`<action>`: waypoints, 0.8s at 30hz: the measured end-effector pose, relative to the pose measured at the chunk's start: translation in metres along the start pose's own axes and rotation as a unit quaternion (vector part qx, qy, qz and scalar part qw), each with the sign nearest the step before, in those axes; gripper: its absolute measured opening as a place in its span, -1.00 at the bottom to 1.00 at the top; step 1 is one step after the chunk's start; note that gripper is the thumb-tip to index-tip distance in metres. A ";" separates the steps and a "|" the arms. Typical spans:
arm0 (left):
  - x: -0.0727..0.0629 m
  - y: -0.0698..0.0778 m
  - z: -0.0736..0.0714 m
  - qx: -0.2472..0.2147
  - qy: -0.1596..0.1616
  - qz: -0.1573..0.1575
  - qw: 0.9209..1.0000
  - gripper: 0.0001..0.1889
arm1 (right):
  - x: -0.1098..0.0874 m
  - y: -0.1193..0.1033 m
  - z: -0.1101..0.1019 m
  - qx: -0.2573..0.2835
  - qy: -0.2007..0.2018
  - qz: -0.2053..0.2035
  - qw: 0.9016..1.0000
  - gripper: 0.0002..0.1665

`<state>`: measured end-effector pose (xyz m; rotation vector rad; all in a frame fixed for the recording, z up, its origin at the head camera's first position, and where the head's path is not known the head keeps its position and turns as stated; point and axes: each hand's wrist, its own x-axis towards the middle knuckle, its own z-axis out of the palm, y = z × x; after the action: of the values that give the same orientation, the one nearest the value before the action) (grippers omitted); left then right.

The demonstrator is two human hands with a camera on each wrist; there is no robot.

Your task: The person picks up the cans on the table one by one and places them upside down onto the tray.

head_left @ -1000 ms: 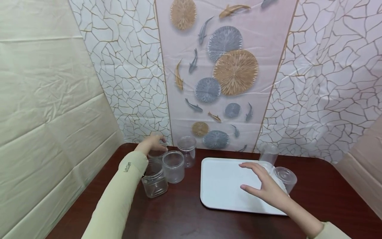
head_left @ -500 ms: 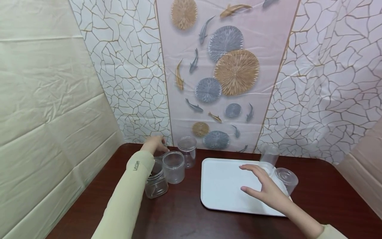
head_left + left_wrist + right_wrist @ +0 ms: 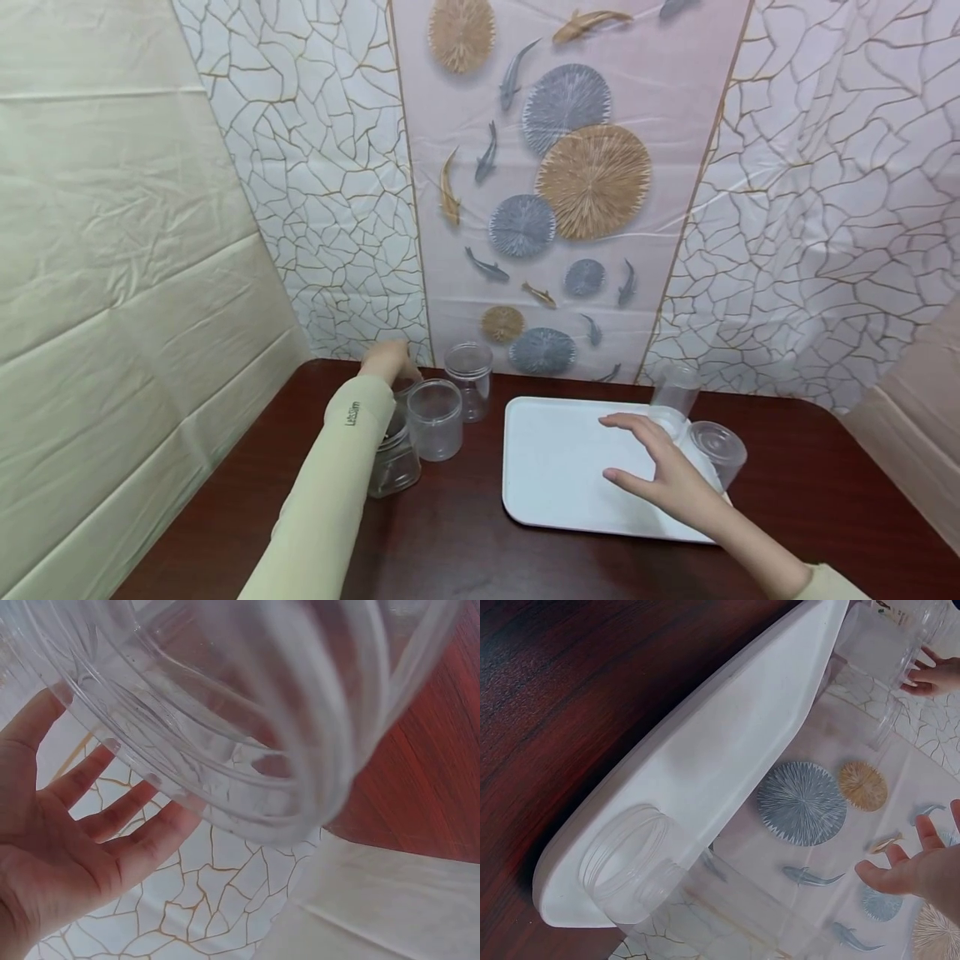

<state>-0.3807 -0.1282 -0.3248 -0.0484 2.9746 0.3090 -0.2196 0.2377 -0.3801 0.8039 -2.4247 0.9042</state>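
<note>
My left hand (image 3: 390,362) reaches over the transparent jars at the back left of the table. In the left wrist view its fingers (image 3: 135,814) look fairly straight, fingertips at the edge of a large see-through jar (image 3: 247,802). The sleeve partly covers a squarish jar (image 3: 396,467), and the hand hides most of a jar behind it. A round jar (image 3: 437,421) and a taller one (image 3: 470,383) stand just right of that hand. My right hand (image 3: 667,471) hovers over the white tray (image 3: 555,467), thumb and fingers spread, holding nothing.
Transparent containers stand at the tray's right side: one upside down (image 3: 718,446), another behind it (image 3: 675,387). All this is on a dark reddish-brown table (image 3: 450,542). A patterned cloth backdrop (image 3: 360,208) rises directly behind the table's rear edge.
My left hand has shifted slightly right and its fingers have dipped down behind the front jars. The right hand stays almost still above the tray.
</note>
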 end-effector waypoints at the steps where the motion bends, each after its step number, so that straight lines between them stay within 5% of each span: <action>1: 0.000 -0.001 0.000 -0.003 0.000 0.000 1.000 -0.52 | 0.000 0.000 0.000 -0.001 0.000 -0.001 1.000 -0.32; 8: 0.002 -0.003 0.003 -0.010 0.006 0.003 1.000 -0.45 | -0.001 0.000 0.000 0.002 0.000 -0.010 1.000 -0.33; 15: 0.003 -0.004 0.000 -0.021 0.024 0.008 0.999 -0.59 | -0.001 -0.001 0.000 -0.003 -0.001 -0.005 1.000 -0.34; 24: 0.007 -0.007 -0.003 0.010 0.056 0.026 0.998 -0.62 | -0.001 -0.003 -0.001 -0.008 -0.002 -0.004 1.000 -0.35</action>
<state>-0.3876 -0.1361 -0.3244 0.0142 3.0932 0.2908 -0.2173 0.2369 -0.3789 0.8101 -2.4277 0.8791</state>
